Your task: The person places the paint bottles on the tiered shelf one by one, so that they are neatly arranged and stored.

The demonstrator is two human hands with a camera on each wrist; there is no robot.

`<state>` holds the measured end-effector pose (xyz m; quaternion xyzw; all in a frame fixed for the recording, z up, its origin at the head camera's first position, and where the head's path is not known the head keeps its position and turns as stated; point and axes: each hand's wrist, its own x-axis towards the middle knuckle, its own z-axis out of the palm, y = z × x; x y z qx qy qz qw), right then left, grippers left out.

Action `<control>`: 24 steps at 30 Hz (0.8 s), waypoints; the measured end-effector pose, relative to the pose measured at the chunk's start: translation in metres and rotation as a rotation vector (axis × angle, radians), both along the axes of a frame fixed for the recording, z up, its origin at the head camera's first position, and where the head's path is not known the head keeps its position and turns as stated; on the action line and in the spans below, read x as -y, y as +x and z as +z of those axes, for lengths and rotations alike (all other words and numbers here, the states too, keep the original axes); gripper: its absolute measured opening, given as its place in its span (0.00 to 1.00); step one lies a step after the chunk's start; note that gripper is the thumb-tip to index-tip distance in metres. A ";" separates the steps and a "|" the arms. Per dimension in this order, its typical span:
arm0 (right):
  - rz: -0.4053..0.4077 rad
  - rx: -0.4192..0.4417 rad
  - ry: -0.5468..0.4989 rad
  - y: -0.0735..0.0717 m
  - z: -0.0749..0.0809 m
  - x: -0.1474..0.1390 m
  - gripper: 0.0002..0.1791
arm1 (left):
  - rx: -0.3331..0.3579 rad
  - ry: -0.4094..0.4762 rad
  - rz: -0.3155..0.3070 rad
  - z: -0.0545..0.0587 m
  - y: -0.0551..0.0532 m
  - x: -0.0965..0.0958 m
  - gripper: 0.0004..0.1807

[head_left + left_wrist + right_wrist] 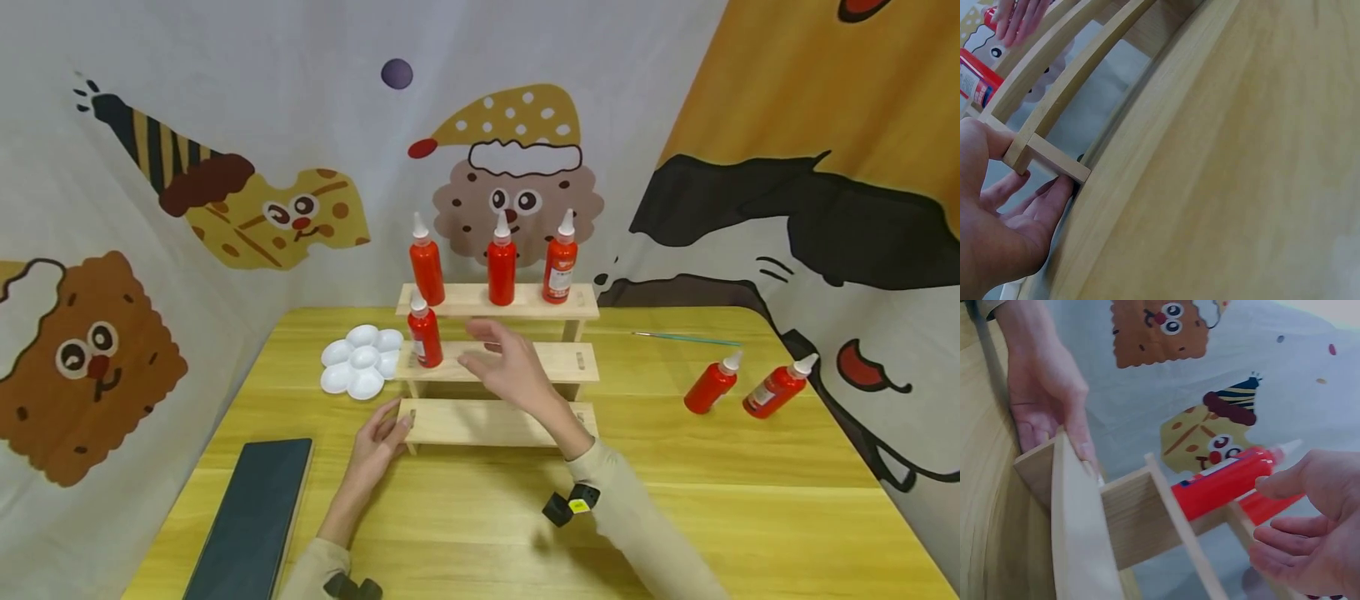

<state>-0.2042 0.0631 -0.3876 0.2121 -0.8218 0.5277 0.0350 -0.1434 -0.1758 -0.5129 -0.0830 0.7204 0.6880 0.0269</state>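
Observation:
A three-tier wooden rack (480,421) stands on the table. My left hand (382,440) grips the left end of its lowest tier; the left wrist view has the thumb (991,139) on top and the other fingers by the side support. Over the middle tier is my right hand (510,362), fingers apart and nothing in them. Just left of it a red squeeze bottle (425,337) with a white nozzle stands upright on that tier. Along the top tier are three more red bottles, left (427,271), middle (502,271) and right (560,268).
Two red bottles, one (711,386) beside another (778,390), stand right of the rack. Behind them lies a thin teal paintbrush (686,339). A white flower-shaped palette (352,382) sits left of the rack, and a dark book (255,517) is at the front left. A cartoon-printed curtain (300,100) hangs behind.

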 end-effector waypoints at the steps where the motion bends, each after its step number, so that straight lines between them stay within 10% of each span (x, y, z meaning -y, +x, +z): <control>1: -0.009 0.001 0.004 0.002 0.002 -0.004 0.26 | 0.000 0.004 0.001 0.000 0.000 0.000 0.28; 24: -0.351 -0.119 -0.155 0.037 0.025 -0.115 0.24 | -0.007 0.034 0.001 -0.002 -0.002 0.000 0.28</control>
